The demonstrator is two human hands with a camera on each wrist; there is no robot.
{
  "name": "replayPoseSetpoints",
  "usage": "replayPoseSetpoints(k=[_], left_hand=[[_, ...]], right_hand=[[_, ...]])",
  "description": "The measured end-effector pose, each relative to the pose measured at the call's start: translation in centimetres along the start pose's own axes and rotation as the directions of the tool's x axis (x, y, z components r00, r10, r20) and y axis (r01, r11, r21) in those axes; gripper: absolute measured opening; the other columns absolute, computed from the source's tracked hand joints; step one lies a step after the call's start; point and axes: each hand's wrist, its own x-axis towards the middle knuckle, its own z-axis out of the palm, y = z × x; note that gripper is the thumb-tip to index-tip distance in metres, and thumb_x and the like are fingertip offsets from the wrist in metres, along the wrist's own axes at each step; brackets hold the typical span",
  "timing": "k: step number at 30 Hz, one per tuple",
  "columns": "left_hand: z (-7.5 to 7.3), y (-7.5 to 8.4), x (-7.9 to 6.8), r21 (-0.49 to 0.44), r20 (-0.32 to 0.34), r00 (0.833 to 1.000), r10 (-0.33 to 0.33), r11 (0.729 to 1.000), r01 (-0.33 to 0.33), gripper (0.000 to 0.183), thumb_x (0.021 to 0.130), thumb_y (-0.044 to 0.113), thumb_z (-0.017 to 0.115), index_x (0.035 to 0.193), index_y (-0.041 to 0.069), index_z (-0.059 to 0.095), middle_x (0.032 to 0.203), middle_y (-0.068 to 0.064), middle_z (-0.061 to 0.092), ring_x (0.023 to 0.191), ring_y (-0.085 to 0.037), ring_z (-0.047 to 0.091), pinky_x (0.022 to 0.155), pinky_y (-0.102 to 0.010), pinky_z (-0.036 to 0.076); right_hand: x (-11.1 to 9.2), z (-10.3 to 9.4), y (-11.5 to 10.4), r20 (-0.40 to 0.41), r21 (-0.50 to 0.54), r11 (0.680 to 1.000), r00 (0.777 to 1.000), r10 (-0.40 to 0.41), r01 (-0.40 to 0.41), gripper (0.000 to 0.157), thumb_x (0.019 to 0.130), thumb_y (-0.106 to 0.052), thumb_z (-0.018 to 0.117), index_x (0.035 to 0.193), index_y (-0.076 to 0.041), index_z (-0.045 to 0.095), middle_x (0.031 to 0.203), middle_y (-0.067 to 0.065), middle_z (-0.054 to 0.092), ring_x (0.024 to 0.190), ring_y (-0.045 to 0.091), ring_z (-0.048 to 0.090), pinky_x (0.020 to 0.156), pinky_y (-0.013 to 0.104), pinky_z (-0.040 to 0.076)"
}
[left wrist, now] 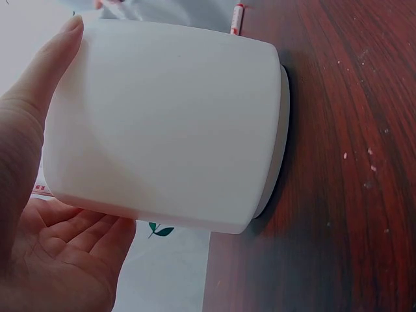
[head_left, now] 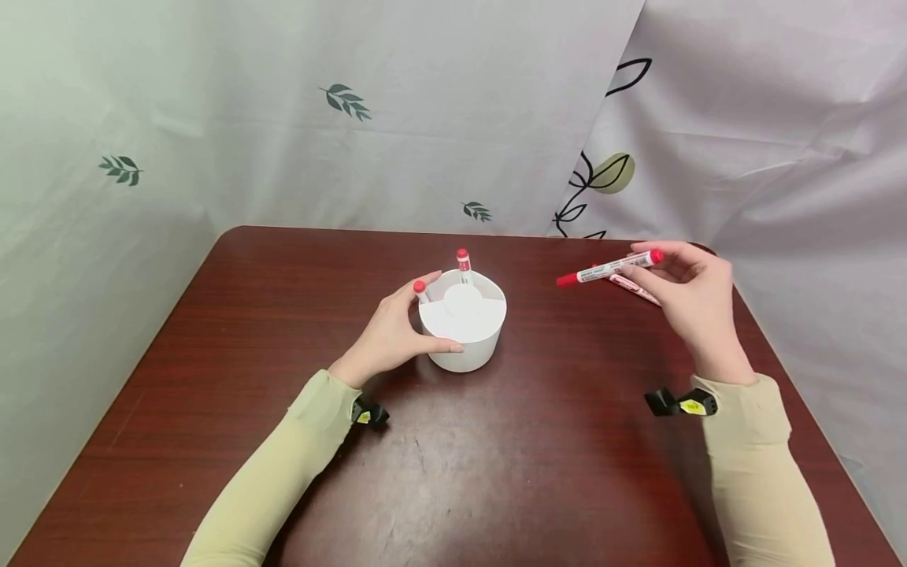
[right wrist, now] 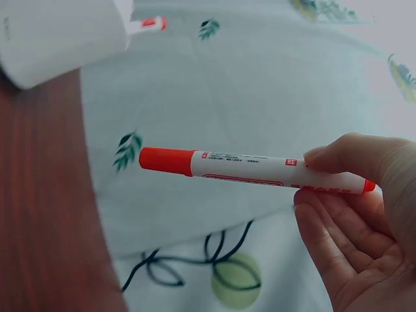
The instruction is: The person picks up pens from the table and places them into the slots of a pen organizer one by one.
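Observation:
A round white pen holder (head_left: 473, 356) with divided compartments stands upright on the table. My left hand (head_left: 393, 327) holds it around its left side, thumb across the front wall and fingers behind. Two red-capped markers stand in it, one at the back (head_left: 464, 266) and one at the left (head_left: 421, 292). In my right hand (head_left: 697, 295) a red-and-white marker (right wrist: 240, 169) is pinched between thumb and fingers near its end. Its red cap points left, toward the holder, above the table. Another marker (head_left: 635, 290) lies on the table below, partly hidden by that hand.
The dark red-brown wooden table (head_left: 496, 472) ends at the back against a pale curtain (head_left: 248, 118) with leaf prints. Another length of this cloth (head_left: 794, 157) hangs along the right side. Small cameras are strapped to both wrists.

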Motion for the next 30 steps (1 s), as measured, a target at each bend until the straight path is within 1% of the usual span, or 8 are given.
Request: replayPoseSetpoints(k=[5,10,16,18,20,24,28,30], left_hand=[[0.0,0.1,0.0,-0.001,0.0,1.0,-0.001,1.0,0.001,0.105,0.052,0.056,0.085,0.141,0.022,0.041,0.127,0.016,0.049,0.109,-0.004,0.05,0.091,-0.033,0.042],[0.0,0.1,-0.1,0.004,-0.001,1.0,0.0,1.0,0.0,0.106,0.052,0.056,0.085,0.141,0.02,0.041,0.126,0.017,0.05,0.109,-0.003,0.051,0.09,-0.032,0.042],[0.0,0.1,-0.1,-0.004,-0.003,1.0,0.006,1.0,-0.006,0.106,0.052,0.055,0.085,0.141,0.019,0.041,0.126,0.016,0.05,0.109,-0.004,0.051,0.091,-0.033,0.042],[0.0,0.1,-0.1,-0.003,-0.002,1.0,0.006,1.0,-0.006,0.107,0.052,0.056,0.085,0.141,0.018,0.041,0.126,0.016,0.05,0.109,-0.004,0.051,0.091,-0.033,0.042],[0.0,0.1,-0.1,-0.003,-0.001,1.0,0.005,1.0,-0.005,0.106,0.052,0.056,0.085,0.141,0.019,0.041,0.125,0.016,0.05,0.109,-0.004,0.05,0.091,-0.033,0.042],[0.0,0.1,-0.1,-0.003,0.001,1.0,0.003,1.0,-0.003,0.106,0.052,0.056,0.085,0.141,0.02,0.04,0.125,0.016,0.05,0.11,-0.003,0.05,0.092,-0.034,0.042],[0.0,0.1,-0.1,0.002,0.002,1.0,0.006,1.0,-0.006,0.105,0.053,0.056,0.085,0.141,0.02,0.04,0.126,0.016,0.05,0.111,-0.004,0.05,0.092,-0.034,0.041],[-0.1,0.1,-0.1,0.003,0.003,1.0,0.005,1.0,-0.005,0.105,0.053,0.056,0.085,0.142,0.022,0.04,0.126,0.015,0.05,0.111,-0.004,0.05,0.092,-0.035,0.041]], right_hand=[[0.2,0.9,-1.4,-0.012,0.104,0.993,0.999,-0.05,0.05,0.035,0.068,0.009,0.078,0.101,0.011,0.067,0.081,0.013,0.067,0.067,0.017,0.065,0.071,0.022,0.051],[0.2,2.1,-2.8,-0.006,0.154,0.983,0.995,-0.099,0.098,0.034,0.068,0.011,0.078,0.099,0.014,0.066,0.081,0.016,0.067,0.068,0.02,0.065,0.074,0.025,0.052],[-0.1,3.7,-4.0,0.048,0.228,0.967,0.991,-0.126,0.112,0.033,0.068,0.014,0.076,0.1,0.015,0.064,0.083,0.02,0.066,0.066,0.024,0.065,0.066,0.03,0.054],[-0.2,4.3,-4.3,0.065,0.228,0.966,0.988,-0.138,0.12,0.033,0.068,0.014,0.075,0.099,0.015,0.064,0.082,0.02,0.066,0.065,0.023,0.065,0.064,0.03,0.054],[-0.4,4.9,-4.6,0.083,0.204,0.969,0.984,-0.158,0.139,0.032,0.069,0.014,0.075,0.099,0.015,0.065,0.082,0.019,0.066,0.064,0.022,0.064,0.064,0.029,0.054],[-1.0,6.0,-5.1,0.128,0.112,0.976,0.972,-0.199,0.185,0.03,0.069,0.013,0.075,0.098,0.012,0.067,0.079,0.018,0.065,0.063,0.02,0.062,0.061,0.022,0.051],[-1.5,6.9,-5.2,0.193,0.062,0.98,0.961,-0.197,0.188,0.031,0.07,0.011,0.076,0.1,0.008,0.068,0.079,0.018,0.064,0.066,0.024,0.063,0.062,0.025,0.051],[-1.6,7.2,-5.1,0.222,0.05,0.983,0.958,-0.184,0.177,0.031,0.071,0.01,0.076,0.101,0.007,0.068,0.082,0.018,0.064,0.069,0.025,0.064,0.064,0.027,0.052]])
